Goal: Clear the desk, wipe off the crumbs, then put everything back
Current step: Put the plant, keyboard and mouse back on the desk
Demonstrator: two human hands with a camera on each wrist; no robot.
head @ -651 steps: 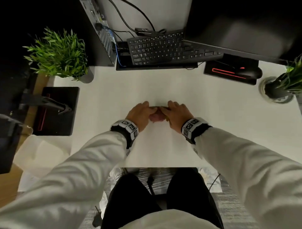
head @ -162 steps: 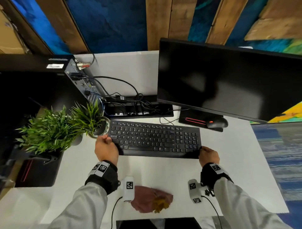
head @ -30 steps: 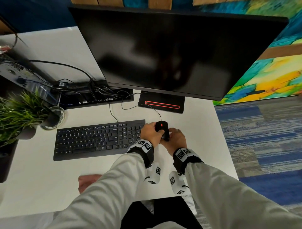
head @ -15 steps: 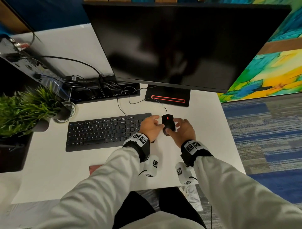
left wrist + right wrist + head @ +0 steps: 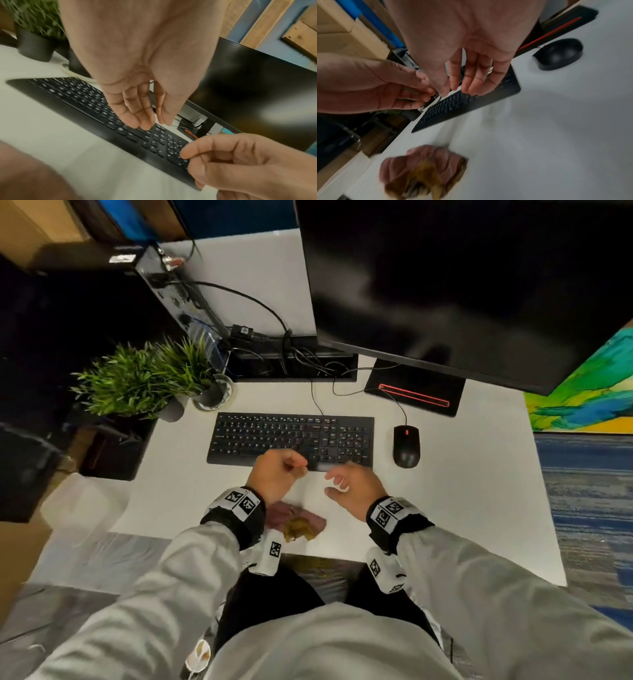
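Observation:
The black keyboard lies in the middle of the white desk, and the black mouse sits just right of it. A crumpled pink cloth with brown-yellow crumbs on it lies at the desk's front edge. My left hand and right hand hover side by side over the keyboard's front edge, a little apart. Neither holds anything. In the left wrist view the left hand hangs with relaxed fingers above the keys. In the right wrist view the right hand is likewise loose, with the cloth below it.
A large dark monitor stands at the back on a black base with a red stripe. Two potted green plants stand at the left behind the keyboard. A computer case and tangled cables sit at the back left.
Both hands have let go of the mouse and drawn back left to the keyboard's front edge. The mouse stays right of the keyboard.

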